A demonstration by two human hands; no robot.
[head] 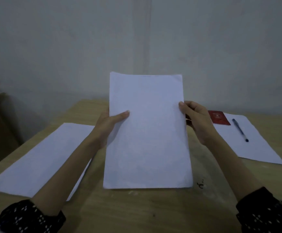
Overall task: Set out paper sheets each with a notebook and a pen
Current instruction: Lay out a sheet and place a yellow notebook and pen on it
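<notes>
Left hand point(110, 122) and right hand point(196, 121) grip opposite side edges of a held paper sheaf point(147, 132), upright, its lower edge near the table point(137, 211). A paper stack point(42, 158) lies at left. At right, 1 sheet point(258, 145) carries a red notebook point(219, 117) and a pen point(240, 130).

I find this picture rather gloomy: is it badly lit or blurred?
Head view: dim, bluish light, soft overall; the held paper sheets look grey-lilac, the left hand shadows them faintly, the table edges bow with wide-angle distortion, no glare.
</notes>
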